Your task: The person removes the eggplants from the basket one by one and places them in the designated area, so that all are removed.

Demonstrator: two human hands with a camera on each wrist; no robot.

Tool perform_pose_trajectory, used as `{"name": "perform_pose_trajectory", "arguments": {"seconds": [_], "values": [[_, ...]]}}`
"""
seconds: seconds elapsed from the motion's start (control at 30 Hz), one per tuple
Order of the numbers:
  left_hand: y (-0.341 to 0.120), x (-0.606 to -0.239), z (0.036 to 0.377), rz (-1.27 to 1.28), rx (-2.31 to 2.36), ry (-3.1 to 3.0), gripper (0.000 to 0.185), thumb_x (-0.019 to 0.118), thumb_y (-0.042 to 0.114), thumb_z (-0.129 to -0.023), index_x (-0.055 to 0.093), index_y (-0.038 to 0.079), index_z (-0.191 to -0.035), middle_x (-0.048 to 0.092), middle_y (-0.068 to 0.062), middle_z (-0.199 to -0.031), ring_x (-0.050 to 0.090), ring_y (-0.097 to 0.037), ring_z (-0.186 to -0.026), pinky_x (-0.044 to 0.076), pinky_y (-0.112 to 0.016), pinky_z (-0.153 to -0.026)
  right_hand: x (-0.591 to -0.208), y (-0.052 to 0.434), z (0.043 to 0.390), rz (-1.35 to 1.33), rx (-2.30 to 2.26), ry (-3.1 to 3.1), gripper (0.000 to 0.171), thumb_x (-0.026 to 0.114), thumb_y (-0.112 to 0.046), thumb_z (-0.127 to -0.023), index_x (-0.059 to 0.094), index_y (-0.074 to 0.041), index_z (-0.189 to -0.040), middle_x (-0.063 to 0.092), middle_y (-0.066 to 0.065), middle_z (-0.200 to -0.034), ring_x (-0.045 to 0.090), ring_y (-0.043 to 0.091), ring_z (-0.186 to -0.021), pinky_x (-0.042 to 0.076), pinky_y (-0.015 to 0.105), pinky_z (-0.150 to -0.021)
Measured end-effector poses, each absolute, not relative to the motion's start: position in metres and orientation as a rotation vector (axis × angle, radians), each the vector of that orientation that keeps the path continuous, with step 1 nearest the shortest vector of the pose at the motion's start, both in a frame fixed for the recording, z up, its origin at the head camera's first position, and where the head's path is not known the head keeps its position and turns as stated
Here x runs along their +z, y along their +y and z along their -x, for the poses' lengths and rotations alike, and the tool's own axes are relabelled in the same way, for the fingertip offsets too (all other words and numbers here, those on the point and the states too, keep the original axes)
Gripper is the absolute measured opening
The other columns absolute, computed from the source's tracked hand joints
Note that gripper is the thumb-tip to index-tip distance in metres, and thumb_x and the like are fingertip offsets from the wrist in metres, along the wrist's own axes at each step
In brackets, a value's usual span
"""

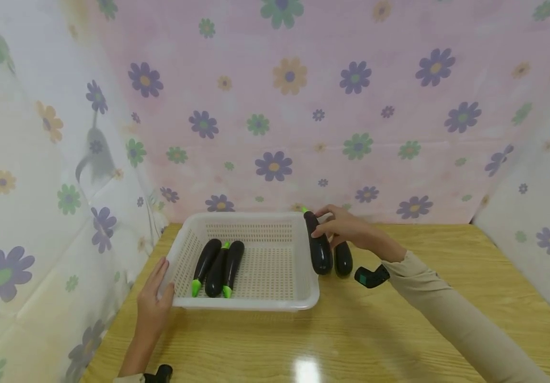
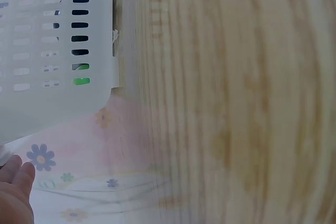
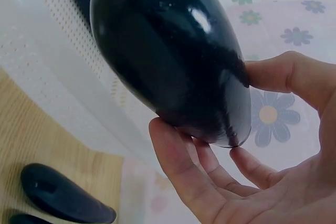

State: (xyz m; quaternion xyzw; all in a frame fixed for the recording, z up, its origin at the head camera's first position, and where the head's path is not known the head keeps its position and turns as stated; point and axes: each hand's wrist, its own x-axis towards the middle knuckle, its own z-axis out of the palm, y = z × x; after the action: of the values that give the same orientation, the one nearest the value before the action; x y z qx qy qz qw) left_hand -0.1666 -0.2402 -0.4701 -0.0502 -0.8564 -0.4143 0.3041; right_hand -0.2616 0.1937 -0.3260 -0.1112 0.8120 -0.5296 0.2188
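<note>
A white plastic basket (image 1: 246, 304) with slotted walls stands on the wooden table. Inside it, toward the left, several glossy dark eggplants (image 1: 215, 274) with bright green stem ends lie side by side. My left hand (image 1: 152, 303) holds the basket's left rim near the front corner; only its fingers (image 2: 23, 179) show in the left wrist view. Over the basket's right rim, my right hand (image 1: 344, 226) grips an eggplant (image 1: 320, 252) between thumb and fingers, its green stem end pointing away. Another eggplant (image 1: 343, 259) lies on the table just right of the held one.
In the right wrist view, an eggplant (image 3: 63, 195) lies on the table outside the basket, with part of another dark one (image 3: 26, 219) at the frame's edge. Flowered cloth (image 1: 275, 133) hangs behind and at both sides. The wooden table (image 1: 471, 298) extends to the right.
</note>
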Motion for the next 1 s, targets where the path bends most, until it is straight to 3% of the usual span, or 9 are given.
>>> {"name": "perform_pose_trajectory", "arguments": {"seconds": [0.13,0.8,1.0], "values": [[-0.241,-0.468,0.168,0.132,-1.098,-2.264,0.052,0.056,0.001,-0.087,0.048,0.002,-0.138,0.042,-0.005,-0.145,0.037,-0.027,-0.133,0.022,-0.011,-0.102,-0.324,0.198,0.261,0.297,-1.456,2.267,0.062,0.065,-0.017,-0.086,0.032,-0.003,-0.137,0.053,0.021,-0.114,0.052,0.031,-0.077,0.051,0.044,-0.072],[-0.24,-0.473,0.168,0.155,-1.109,-2.263,0.052,0.056,-0.001,-0.088,0.047,0.001,-0.138,0.041,-0.006,-0.145,0.035,-0.023,-0.133,0.023,-0.008,-0.099,-0.343,0.237,0.256,0.262,-1.5,2.237,0.065,0.064,-0.016,-0.088,0.03,0.003,-0.139,0.047,0.024,-0.122,0.056,0.033,-0.1,0.051,0.043,-0.076],[-0.241,-0.473,0.169,0.159,-1.105,-2.255,0.052,0.056,-0.002,-0.088,0.047,0.002,-0.139,0.043,-0.011,-0.144,0.036,-0.024,-0.133,0.023,-0.007,-0.099,-0.35,0.249,0.255,0.262,-1.493,2.254,0.067,0.065,-0.018,-0.087,0.029,0.003,-0.14,0.045,0.026,-0.125,0.054,0.032,-0.098,0.051,0.043,-0.077]]}}
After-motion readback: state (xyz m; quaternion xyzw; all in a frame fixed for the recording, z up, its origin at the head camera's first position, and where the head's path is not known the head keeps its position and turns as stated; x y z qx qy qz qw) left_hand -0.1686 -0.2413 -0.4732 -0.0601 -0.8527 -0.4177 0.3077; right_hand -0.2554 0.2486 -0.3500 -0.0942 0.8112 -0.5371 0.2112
